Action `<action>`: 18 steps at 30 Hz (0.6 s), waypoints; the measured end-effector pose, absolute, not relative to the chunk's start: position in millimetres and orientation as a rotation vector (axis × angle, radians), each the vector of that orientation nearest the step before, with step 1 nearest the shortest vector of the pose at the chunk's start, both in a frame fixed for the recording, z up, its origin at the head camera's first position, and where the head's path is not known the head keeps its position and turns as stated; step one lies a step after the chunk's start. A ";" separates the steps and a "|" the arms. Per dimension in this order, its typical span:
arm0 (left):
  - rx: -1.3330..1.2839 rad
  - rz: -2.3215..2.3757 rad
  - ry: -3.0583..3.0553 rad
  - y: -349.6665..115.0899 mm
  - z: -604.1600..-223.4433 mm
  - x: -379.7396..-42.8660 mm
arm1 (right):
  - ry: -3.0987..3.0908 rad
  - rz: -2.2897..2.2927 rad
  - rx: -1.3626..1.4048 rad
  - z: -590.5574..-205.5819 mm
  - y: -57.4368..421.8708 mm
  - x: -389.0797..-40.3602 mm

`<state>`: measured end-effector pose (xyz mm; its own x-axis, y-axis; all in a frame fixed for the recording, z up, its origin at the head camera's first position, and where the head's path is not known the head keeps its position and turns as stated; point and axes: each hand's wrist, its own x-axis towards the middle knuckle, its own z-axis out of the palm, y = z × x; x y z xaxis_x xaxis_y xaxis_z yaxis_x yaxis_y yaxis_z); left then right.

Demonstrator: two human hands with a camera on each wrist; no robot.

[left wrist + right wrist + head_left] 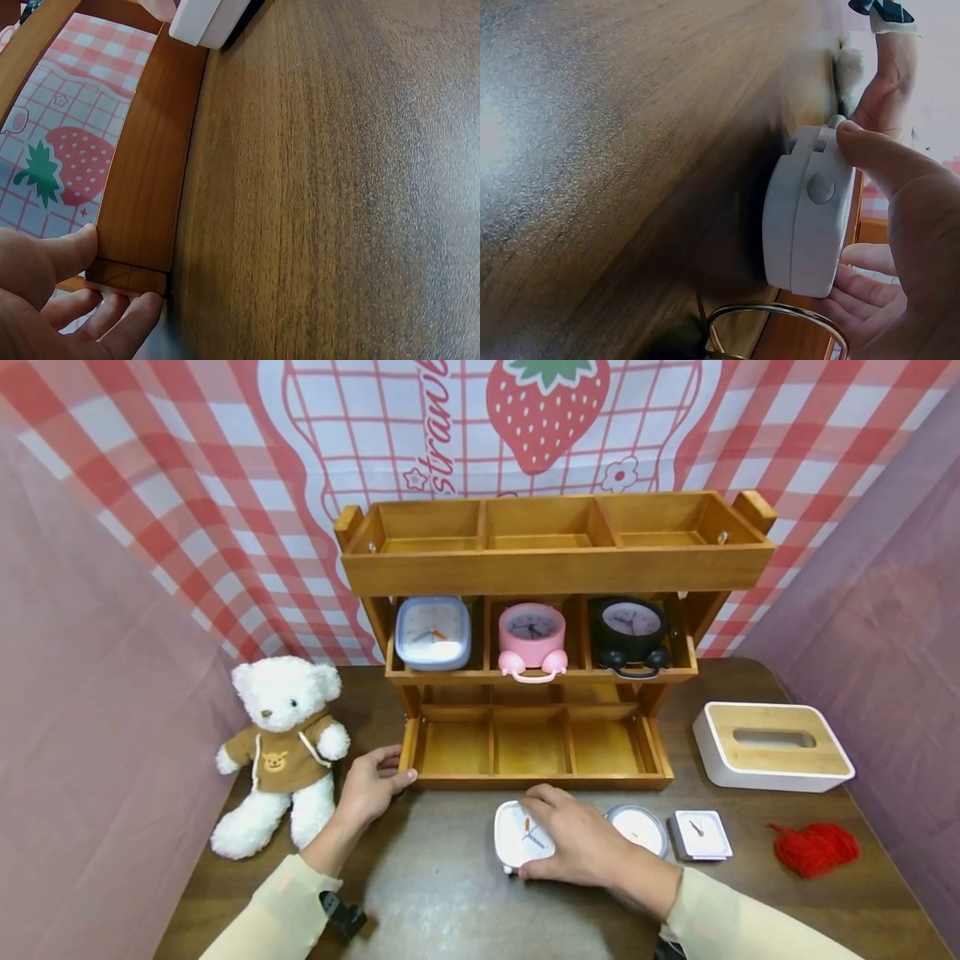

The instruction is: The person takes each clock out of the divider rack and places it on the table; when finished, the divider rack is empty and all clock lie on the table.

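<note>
My right hand (577,841) grips a white alarm clock (517,837) in front of the shelf, thumb at its lower edge and fingers at the upper one. The right wrist view shows the white clock (804,217) side-on, close over the table, with a round knob on its side. At the lower left corner of the wooden three-tier shelf (546,783), my left hand (369,787) holds the bottom tray's edge. In the left wrist view its thumb (76,251) lies on one side of the corner and the fingertips (142,307) on another.
The middle tier holds a blue clock (432,635), a pink clock (532,639) and a black clock (632,631). A round silver clock (641,828) and a square white clock (701,835) lie right of my hand. Around stand a teddy bear (281,752), tissue box (776,747) and red yarn (816,850).
</note>
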<state>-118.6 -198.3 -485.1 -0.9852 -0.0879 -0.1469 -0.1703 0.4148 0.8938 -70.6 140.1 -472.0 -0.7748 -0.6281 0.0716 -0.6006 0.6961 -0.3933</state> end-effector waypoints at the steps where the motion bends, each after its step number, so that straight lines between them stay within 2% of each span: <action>1: -0.236 1.644 2.575 -198.5 -485.0 -119.1 | 2.830 -0.620 -1.027 -471.7 140.0 -71.6; 18: -0.262 1.643 2.579 -198.2 -487.1 -118.4 | 2.859 -0.669 -1.040 -464.5 144.6 -73.3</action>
